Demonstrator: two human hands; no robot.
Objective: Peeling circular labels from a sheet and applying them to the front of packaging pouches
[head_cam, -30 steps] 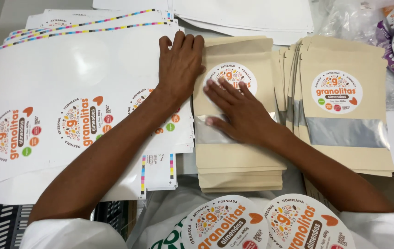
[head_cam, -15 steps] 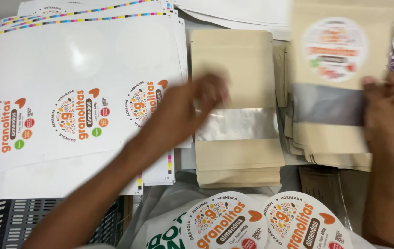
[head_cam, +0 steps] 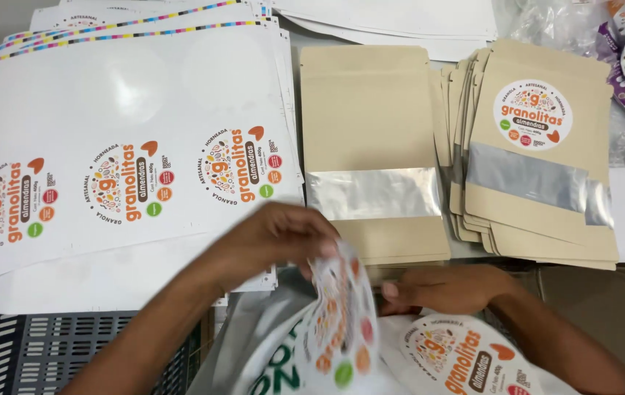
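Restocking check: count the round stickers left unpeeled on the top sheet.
3, in a row low on the top sticker sheet: left sticker, middle sticker, right sticker. The left hand covers the sheet's lower right corner; sheets underneath are hidden.

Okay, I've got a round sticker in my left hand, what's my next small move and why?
Probably lift the round sticker in your left hand up onto the blank kraft pouch above its clear window. That top pouch is bare, while the right stack's top pouch is labelled there.
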